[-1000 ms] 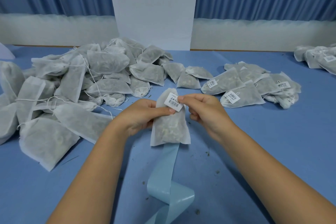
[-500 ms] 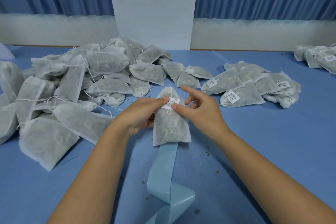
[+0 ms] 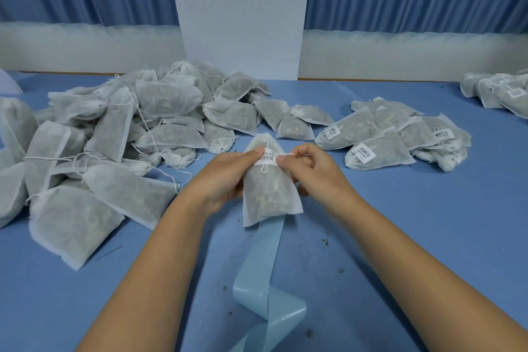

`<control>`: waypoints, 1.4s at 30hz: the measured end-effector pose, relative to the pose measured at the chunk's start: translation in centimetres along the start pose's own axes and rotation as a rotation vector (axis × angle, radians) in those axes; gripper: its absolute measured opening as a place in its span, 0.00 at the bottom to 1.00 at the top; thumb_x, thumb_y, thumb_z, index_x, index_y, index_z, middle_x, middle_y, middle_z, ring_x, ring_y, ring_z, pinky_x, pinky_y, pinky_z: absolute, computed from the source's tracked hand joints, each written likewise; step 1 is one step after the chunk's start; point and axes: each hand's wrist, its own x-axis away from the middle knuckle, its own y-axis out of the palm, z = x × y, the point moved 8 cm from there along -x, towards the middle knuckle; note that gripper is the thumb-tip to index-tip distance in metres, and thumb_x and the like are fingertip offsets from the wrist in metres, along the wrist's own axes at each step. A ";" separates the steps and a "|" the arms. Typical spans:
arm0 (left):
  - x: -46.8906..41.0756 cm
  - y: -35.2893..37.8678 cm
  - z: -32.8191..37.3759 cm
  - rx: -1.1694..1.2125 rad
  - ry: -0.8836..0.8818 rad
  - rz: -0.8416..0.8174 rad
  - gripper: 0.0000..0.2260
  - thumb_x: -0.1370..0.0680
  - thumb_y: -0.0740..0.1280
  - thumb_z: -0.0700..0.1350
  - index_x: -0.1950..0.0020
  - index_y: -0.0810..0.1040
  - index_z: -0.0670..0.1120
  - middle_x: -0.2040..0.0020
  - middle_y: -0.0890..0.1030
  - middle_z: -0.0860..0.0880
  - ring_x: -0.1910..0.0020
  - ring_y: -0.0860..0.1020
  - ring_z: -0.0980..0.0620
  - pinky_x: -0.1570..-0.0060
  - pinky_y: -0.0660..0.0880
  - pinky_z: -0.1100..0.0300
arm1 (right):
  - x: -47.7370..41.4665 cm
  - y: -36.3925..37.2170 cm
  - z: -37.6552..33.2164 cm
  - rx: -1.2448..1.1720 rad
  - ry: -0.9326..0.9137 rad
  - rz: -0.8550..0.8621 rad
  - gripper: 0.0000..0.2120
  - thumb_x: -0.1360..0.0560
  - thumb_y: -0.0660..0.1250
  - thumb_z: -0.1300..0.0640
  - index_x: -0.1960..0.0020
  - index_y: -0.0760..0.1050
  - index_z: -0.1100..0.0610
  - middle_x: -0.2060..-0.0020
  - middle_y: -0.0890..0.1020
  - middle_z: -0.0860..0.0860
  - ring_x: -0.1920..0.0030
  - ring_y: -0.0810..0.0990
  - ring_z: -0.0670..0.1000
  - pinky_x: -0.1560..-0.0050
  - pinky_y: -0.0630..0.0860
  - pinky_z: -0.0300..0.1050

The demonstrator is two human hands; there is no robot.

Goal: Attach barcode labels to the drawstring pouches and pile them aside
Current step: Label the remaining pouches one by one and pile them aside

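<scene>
The blue bench [image 3: 400, 223] carries a big heap of unlabelled pouches [image 3: 128, 137] on the left and a smaller labelled pile [image 3: 400, 137] on the right. A pale blue backing strip [image 3: 263, 266] trails toward the near edge. The pouch being worked on [image 3: 268, 191] is held upright just above the bench at the centre, neck pointing away. The left hand [image 3: 225, 177] grips it from the side, fingers curled behind and thumb pressing the left end of the barcode label [image 3: 268, 156]. The right hand [image 3: 311, 171] pinches the label's right end between thumb and forefinger. The label lies across the gathered neck, just above the drawstring loop [image 3: 264, 170]. This looks like the sticking-down step. To do it well, hold the left thumb firm as an anchor, pull the free end taut and smooth it from left to right so it does not crease over the puckered fabric. The bars should face outward and flat, and the loop should stay free of the adhesive.
</scene>
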 end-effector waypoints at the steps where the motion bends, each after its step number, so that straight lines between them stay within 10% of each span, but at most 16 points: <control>1: -0.1 -0.2 0.1 0.013 0.007 0.027 0.12 0.21 0.69 0.52 0.50 0.85 0.44 0.52 0.87 0.46 0.54 0.85 0.51 0.49 0.81 0.55 | 0.1 0.2 -0.4 0.062 -0.034 -0.017 0.11 0.27 0.72 0.50 0.52 0.71 0.51 0.70 0.79 0.41 0.70 0.77 0.41 0.72 0.70 0.34; 9: 0.1 -0.2 0.3 -0.090 0.053 0.086 0.17 0.24 0.70 0.59 0.50 0.84 0.46 0.53 0.87 0.48 0.55 0.85 0.51 0.51 0.82 0.52 | 0.4 0.0 -1.8 0.148 -0.174 -0.109 0.13 0.26 0.73 0.56 0.55 0.67 0.53 0.70 0.77 0.47 0.72 0.72 0.44 0.72 0.67 0.35; 16: 0.7 -1.5 1.6 -0.471 0.183 0.256 0.18 0.22 0.62 0.65 0.57 0.86 0.56 0.54 0.81 0.63 0.68 0.81 0.57 0.65 0.71 0.62 | 0.1 -6.2 -1.3 -0.329 -0.219 0.489 0.07 0.21 0.63 0.62 0.52 0.73 0.51 0.48 0.75 0.55 0.53 0.79 0.50 0.61 0.80 0.42; 22: 0.7 -3.6 2.3 -0.771 0.266 0.486 0.15 0.19 0.63 0.56 0.56 0.83 0.48 0.57 0.80 0.53 0.60 0.75 0.51 0.65 0.66 0.62 | -0.6 -3.7 1.0 -0.127 -0.004 0.314 0.14 0.23 0.62 0.63 0.48 0.77 0.44 0.36 0.74 0.54 0.55 0.81 0.42 0.49 0.83 0.48; 26: 1.5 -6.2 2.6 -0.981 0.167 0.660 0.07 0.20 0.63 0.46 0.45 0.76 0.45 0.41 0.78 0.44 0.46 0.76 0.43 0.52 0.69 0.54 | -0.4 -2.4 1.2 0.019 0.000 0.248 0.13 0.24 0.62 0.63 0.49 0.80 0.48 0.50 0.79 0.43 0.67 0.80 0.38 0.44 0.79 0.58; 30: 2.4 -8.0 3.4 -1.281 0.029 0.744 0.15 0.22 0.63 0.38 0.36 0.77 0.46 0.36 0.75 0.42 0.34 0.70 0.38 0.39 0.68 0.48 | -0.3 -1.6 0.4 0.126 -0.079 0.204 0.14 0.24 0.62 0.64 0.56 0.81 0.48 0.54 0.82 0.41 0.55 0.81 0.49 0.46 0.80 0.52; 42: 1.4 -9.0 1.2 -1.407 -0.171 0.614 0.15 0.22 0.60 0.34 0.36 0.75 0.38 0.35 0.75 0.37 0.35 0.74 0.38 0.40 0.72 0.51 | 0.0 -0.5 0.0 0.239 -0.207 0.129 0.13 0.24 0.63 0.65 0.56 0.81 0.49 0.45 0.80 0.51 0.47 0.79 0.43 0.42 0.78 0.53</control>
